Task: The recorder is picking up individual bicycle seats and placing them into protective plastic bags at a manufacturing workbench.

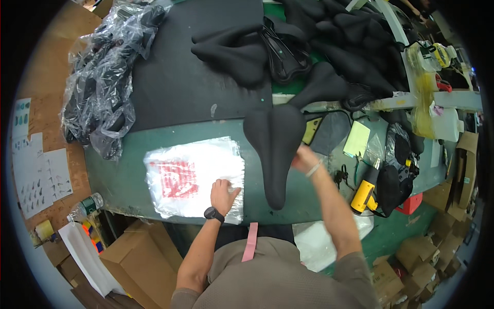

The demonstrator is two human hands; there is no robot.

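In the head view, the black bicycle saddle (pixel 275 149) lies on the near part of the green table (pixel 116 177), between the person's two hands, its nose toward the person. The right hand (pixel 304 158) is at its right edge, partway along; the fingertips are hidden there, so from here I can't tell whether they grasp it or only touch it. The left hand (pixel 222 196) is off to the saddle's left, fingers apart and laid on a stack of clear plastic bags (pixel 193 177) with red print, pinching nothing that I can see.

Behind the saddle, a second saddle (pixel 325 82) points its nose at the broad back end, and a heap of dark saddles (pixel 355 46) crowds the far right. A black mat (pixel 175 67) covers the far left, beside a bundle in clear wrap (pixel 105 77). Right of the right forearm sit a yellow pad (pixel 356 139), pliers (pixel 358 167) and a yellow-and-black heat gun (pixel 364 194).

The saddle between the hands is matte and smooth, wide-winged at the back, with a shallow groove down its middle and a long, rounded nose.
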